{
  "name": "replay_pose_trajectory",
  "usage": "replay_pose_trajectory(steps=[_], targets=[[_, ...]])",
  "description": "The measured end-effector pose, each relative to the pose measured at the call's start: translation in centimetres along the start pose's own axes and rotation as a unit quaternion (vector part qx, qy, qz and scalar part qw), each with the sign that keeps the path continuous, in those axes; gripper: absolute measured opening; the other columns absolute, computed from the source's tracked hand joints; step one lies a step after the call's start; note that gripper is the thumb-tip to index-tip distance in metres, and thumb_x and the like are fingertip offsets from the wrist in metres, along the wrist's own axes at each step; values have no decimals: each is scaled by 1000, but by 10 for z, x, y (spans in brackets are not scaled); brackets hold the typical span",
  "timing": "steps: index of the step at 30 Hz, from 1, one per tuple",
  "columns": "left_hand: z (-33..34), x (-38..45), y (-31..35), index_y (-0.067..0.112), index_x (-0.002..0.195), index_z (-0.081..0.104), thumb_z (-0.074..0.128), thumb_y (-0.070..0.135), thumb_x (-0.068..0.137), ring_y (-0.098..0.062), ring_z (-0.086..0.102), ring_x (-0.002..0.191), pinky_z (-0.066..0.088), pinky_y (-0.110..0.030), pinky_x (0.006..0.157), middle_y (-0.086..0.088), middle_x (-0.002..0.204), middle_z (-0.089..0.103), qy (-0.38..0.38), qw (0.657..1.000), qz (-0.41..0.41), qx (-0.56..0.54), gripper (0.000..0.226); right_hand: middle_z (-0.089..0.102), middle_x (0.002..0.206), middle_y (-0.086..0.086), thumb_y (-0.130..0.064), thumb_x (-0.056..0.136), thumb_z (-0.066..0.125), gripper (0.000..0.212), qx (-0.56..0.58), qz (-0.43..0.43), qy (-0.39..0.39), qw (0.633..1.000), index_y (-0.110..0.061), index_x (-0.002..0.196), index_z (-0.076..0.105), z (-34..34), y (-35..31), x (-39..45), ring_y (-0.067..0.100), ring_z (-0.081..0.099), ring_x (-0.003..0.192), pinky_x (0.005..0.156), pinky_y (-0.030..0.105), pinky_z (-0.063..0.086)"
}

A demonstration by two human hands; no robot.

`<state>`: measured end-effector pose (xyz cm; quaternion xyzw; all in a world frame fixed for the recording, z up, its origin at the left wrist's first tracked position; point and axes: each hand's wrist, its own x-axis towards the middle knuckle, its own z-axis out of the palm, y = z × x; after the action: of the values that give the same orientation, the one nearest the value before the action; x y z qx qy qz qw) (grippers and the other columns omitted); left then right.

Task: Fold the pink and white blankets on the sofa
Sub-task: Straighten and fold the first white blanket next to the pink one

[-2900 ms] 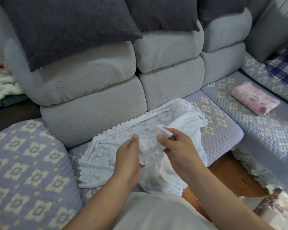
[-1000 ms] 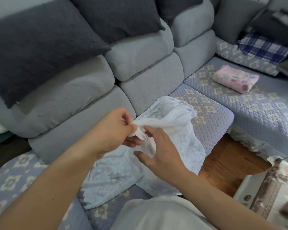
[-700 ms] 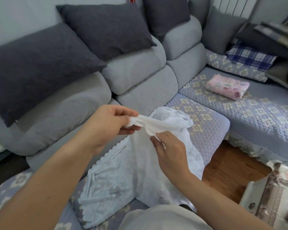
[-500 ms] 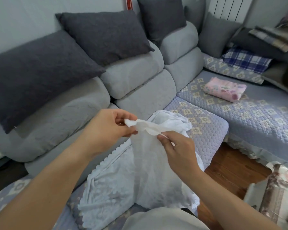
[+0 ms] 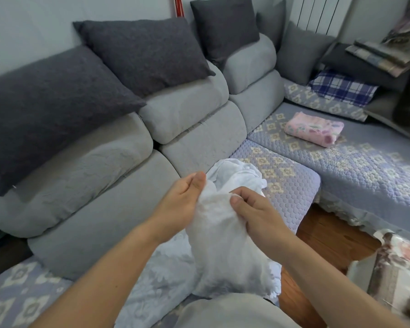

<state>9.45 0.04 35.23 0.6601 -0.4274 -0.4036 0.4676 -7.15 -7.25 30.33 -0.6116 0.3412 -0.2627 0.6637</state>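
The white blanket (image 5: 225,242), a thin lace-textured fabric with a scalloped edge, is held bunched above the front edge of the sofa seat (image 5: 291,185). Its upper portion is gathered into a soft rounded mass; the lower portion hangs down and spreads over the quilted, flower-patterned seat cover. The left hand (image 5: 182,204) is placed against the left side of the bunch, with thumb and fingers curled onto the fabric. The right hand (image 5: 256,214) pinches the fabric's top fold between thumb and curled fingers. The pink blanket (image 5: 314,129), a plush floral piece, is seen folded into a compact rectangle on the chaise section, well apart from the hands. Bare quilted surface is visible between the two blankets. Dark grey textured cushions (image 5: 147,53) are propped on the padded grey backrests (image 5: 182,114).
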Motion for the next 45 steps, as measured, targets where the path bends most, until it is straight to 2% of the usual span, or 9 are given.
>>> replay_pose_trajectory(steps=[2,7,13,18,22,31,35,37,45], targets=[[6,0,-8,11,83,49,51,59,91,-17,43,69,40,-31,61,-3,75,46,-24,997,-6,-77,48,50,78,1,-39,91,56,30,55,26,11,998,-10,85,58,3,3,-2,16,45,74,68,30,38],[0,-7,-20,-1,121,57,63,5,91,-26,70,99,59,-33,80,-17,110,70,-127,941,-66,-307,31,62,83,8,-17,104,49,25,247,48,49,967,-14,85,65,7,7,-2,18,58,82,84,37,48],[-9,-2,-25,-12,112,62,70,13,81,-25,68,83,57,-34,68,-17,98,70,6,962,-70,-263,40,51,80,3,-41,86,56,24,40,27,62,997,-18,84,60,4,12,-4,22,44,78,73,40,36],[-13,-8,-18,11,71,60,82,17,72,-24,58,65,44,-33,59,-9,76,63,-25,977,-54,-205,22,52,74,4,-44,88,72,27,28,-14,-16,999,-31,111,70,11,8,-8,19,47,72,67,30,40],[-16,-9,-14,19,61,65,87,23,68,-29,53,73,39,-42,66,-15,75,61,-45,987,-41,-150,24,65,78,3,-42,86,74,17,7,-31,-2,999,-26,90,78,18,2,-4,20,52,73,69,40,41],[-22,-16,-17,-6,94,75,82,33,66,-48,66,97,44,-64,100,-25,100,72,-39,991,-70,-103,48,70,89,-10,-13,85,78,20,2,-70,24,997,-26,71,74,19,1,-6,10,65,82,72,23,49],[-19,-18,-20,-14,108,69,80,40,74,-34,64,97,48,-54,97,-19,106,68,-76,988,-79,-111,65,74,88,12,-24,82,79,9,4,-44,26,999,-19,76,74,18,3,-6,33,69,84,82,52,54],[-16,-19,-22,-7,112,71,72,33,83,-39,66,105,49,-52,97,-22,113,72,-83,985,-87,-125,49,72,82,14,-28,79,79,11,-5,-38,32,999,-20,76,72,16,1,-6,26,65,76,78,51,53],[-8,-17,-18,20,70,71,88,17,67,-28,63,76,51,-43,76,-15,79,68,37,993,16,-114,17,69,76,-1,-6,83,79,17,-2,-24,23,999,-19,85,68,16,-6,-9,13,62,72,68,30,51]])
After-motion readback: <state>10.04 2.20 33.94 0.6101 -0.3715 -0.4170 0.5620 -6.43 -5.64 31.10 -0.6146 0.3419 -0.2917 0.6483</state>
